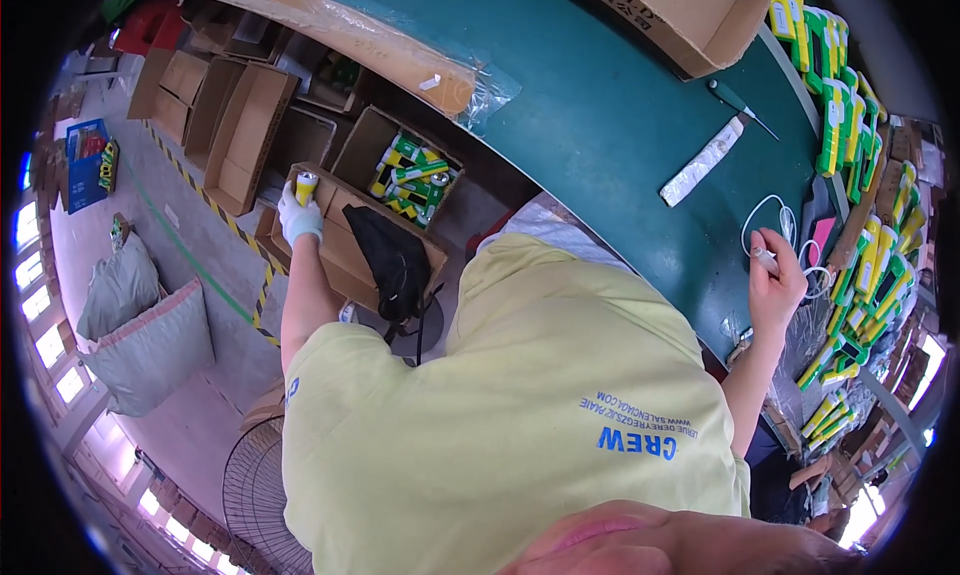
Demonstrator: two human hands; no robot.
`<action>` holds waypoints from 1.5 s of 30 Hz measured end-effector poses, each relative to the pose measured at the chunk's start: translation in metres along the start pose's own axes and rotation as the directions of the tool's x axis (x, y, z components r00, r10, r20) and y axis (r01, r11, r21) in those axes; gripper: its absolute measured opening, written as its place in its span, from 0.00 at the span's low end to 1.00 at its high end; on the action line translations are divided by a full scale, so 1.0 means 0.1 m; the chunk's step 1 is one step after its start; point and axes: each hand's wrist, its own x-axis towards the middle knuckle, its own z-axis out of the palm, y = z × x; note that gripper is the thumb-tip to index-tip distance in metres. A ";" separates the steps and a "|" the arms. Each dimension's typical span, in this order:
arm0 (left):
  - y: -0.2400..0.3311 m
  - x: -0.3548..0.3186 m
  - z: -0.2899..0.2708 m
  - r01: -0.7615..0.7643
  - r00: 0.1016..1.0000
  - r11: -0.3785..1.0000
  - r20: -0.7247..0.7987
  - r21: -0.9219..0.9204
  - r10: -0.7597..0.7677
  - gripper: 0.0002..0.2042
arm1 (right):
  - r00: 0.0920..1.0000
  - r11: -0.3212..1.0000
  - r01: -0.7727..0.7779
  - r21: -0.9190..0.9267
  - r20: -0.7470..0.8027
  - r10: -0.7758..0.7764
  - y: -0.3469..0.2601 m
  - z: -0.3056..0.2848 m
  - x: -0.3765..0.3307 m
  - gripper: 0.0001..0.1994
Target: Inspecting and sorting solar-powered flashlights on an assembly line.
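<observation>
My left hand (300, 221), in a white glove, is closed around a small yellow and white flashlight (306, 188) with its round lens end up. It is out at my left, over the edge of an open cardboard box (335, 240) on which a black bag (393, 265) lies. Beside that box, a carton (360, 155) holds several green and yellow flashlights (415, 178). My right hand (778, 290) is over the right end of the green table, its fingers pinching the white end of a cable (787, 220). The cable loops around close to that hand.
On the green table (600, 155) lie a screwdriver (730, 97), a white wrapped strip (702, 162) and an open carton (690, 20). Piles of green and yellow flashlights (870, 265) line its right edge. A black fan (265, 495) and grey sacks (150, 325) stand at the left.
</observation>
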 end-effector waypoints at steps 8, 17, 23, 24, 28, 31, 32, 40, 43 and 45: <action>1.47 0.05 -0.90 -0.421 0.842 0.678 -0.538 -0.603 0.045 0.22 | 0.984 0.998 -0.023 -0.056 -0.177 0.013 0.37 -0.25 0.01 0.05; 4.43 -2.06 -2.05 -0.344 0.416 0.042 -0.112 -0.938 0.902 0.15 | 0.903 0.993 -0.056 0.106 -0.419 0.096 0.89 -0.24 -0.04 0.05; 6.25 -3.12 -1.51 -0.742 -0.318 -0.346 -0.152 -0.574 0.936 0.17 | 0.878 0.944 0.026 0.329 -0.459 0.136 0.95 -0.17 -0.01 0.05; 6.58 -3.22 -1.38 -0.797 -0.480 -0.549 -0.288 -0.250 0.829 0.19 | 0.887 0.934 0.006 0.357 -0.434 0.160 0.95 -0.17 -0.01 0.05; 7.37 -3.45 -1.07 -0.724 -0.688 -0.677 -0.060 0.132 0.723 0.16 | 0.910 0.921 0.014 0.390 -0.386 0.150 0.95 -0.24 -0.01 0.06; 7.44 -3.61 -1.43 -0.803 -0.566 -0.583 -0.150 -0.120 0.811 0.18 | 0.910 0.843 -0.016 0.537 -0.342 0.235 0.96 -0.39 -0.11 0.07; 7.35 -3.60 -1.55 -0.830 -0.386 -0.476 -0.314 -0.291 0.867 0.18 | 0.904 0.849 -0.011 0.529 -0.358 0.235 0.95 -0.49 -0.13 0.07; 6.38 -3.52 -1.81 0.493 0.232 0.094 0.234 -0.865 0.944 0.08 | 0.845 0.866 -0.076 0.494 -0.429 0.319 1.20 -1.12 -0.08 0.06; 6.11 -3.71 -1.84 0.530 0.243 0.095 0.258 -0.843 0.935 0.07 | 0.860 0.813 0.072 0.578 -0.449 0.243 1.09 -1.07 0.09 0.19; 6.00 -3.74 -1.80 0.447 0.192 0.060 0.162 -0.893 0.968 0.08 | 0.888 0.714 0.151 0.683 -0.411 0.205 0.97 -0.98 0.16 0.30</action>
